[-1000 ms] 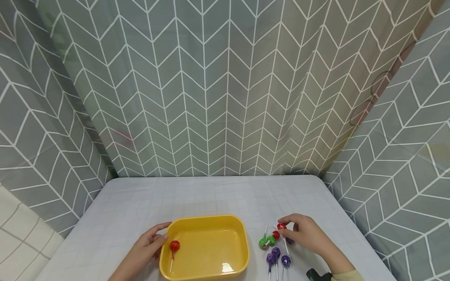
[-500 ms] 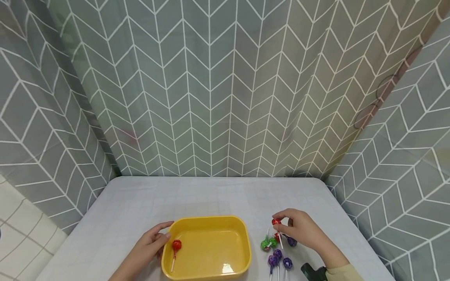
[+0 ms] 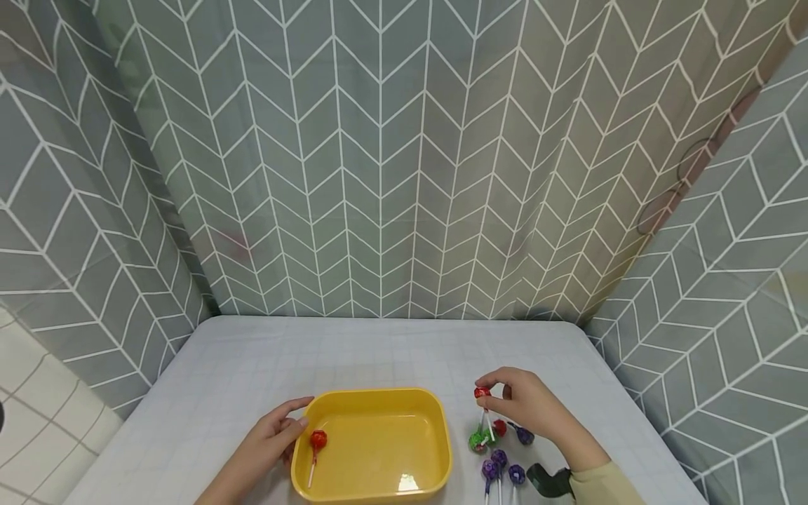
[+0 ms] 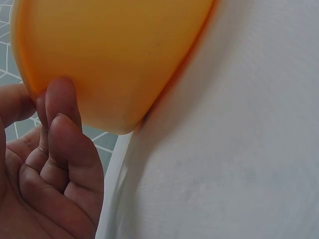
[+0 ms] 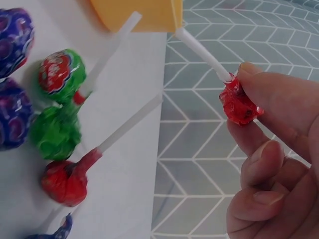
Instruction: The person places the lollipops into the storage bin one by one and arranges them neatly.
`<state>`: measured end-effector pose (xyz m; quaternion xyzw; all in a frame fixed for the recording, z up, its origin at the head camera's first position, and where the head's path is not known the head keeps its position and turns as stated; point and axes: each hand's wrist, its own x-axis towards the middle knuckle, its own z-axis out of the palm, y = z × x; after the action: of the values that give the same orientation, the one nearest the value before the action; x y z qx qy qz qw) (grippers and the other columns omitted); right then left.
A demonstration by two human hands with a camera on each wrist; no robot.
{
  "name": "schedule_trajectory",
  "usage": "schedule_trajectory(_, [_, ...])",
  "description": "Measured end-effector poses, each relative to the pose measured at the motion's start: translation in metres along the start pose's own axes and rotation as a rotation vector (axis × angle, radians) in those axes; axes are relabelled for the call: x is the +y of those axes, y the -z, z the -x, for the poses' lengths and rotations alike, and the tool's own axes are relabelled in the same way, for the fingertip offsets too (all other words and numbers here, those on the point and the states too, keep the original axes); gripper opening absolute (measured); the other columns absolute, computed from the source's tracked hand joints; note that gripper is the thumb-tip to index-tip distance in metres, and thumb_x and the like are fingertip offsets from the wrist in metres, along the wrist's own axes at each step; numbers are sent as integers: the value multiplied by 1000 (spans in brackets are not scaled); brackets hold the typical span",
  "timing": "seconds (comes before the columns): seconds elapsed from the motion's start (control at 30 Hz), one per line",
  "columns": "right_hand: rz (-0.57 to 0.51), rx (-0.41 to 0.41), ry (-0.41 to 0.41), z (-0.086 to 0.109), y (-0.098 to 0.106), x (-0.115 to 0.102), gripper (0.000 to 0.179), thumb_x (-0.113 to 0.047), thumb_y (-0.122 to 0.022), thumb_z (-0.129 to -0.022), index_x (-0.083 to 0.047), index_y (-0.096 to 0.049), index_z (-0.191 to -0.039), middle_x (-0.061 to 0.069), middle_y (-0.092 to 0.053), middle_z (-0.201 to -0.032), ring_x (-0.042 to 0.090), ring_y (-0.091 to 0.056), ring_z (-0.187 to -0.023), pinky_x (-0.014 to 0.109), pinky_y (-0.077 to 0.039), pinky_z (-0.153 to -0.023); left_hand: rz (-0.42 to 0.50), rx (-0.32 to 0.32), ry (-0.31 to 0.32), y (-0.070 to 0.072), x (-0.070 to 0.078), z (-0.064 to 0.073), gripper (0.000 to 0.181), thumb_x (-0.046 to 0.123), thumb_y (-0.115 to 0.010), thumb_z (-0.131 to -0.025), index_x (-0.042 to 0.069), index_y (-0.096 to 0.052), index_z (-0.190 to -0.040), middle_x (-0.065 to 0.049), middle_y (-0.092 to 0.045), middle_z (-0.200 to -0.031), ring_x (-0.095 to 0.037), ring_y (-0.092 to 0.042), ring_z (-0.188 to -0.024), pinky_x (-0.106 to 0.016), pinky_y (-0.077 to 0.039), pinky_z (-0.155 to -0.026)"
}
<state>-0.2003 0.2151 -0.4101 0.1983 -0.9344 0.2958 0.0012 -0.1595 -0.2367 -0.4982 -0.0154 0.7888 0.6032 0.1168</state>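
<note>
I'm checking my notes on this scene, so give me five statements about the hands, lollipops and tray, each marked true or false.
1. The right hand pinches a red lollipop. True.
2. Both hands hold lollipops. False: the left hand touches the edge of the yellow tray.
3. Exactly one lollipop, a red-headed one, lies inside the tray. True.
4. Purple lollipops lie on the white table. True.
5. Only purple lollipops lie outside the tray. False: green lollipops lie on the table too.
</note>
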Motion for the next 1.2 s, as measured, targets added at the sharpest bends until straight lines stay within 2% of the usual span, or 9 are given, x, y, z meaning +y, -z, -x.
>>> schedule_trajectory(0.43, [-9,-33,71,-14,-3,-22,21,-33,-77,-87,-22,-73,-105,-14,-64,-95,10,-50,-61,25,-46,-51,6,-6,-14,0,0,-1,63,42,-62,-97,8,-43,-147,-12,-59,-75,-26,-55,-60,-31,-51,-54])
schedule_trajectory(0.8, [-8,-82,127,-25,-9,-40,22,-37,-75,-88,-24,-72,-106,-17,-64,-93,10,-51,-65,26,-48,-54,16,-39,-35,3,-1,0,63,41,-59,-99,7,-40,-148,-12,-61,-78,-24,-55,-60,-31,-50,-53])
schedule_trajectory(1.2, [-28,-116,155,-38,-19,-60,18,-31,-78,-86,-24,-73,-102,-17,-63,-91,13,-52,-64,26,-48,-54,9,-18,-29,2,-5,-1,63,42,-60,-98,8,-41,-148,-12,-59,-75,-24,-54,-60,-31,-50,-53])
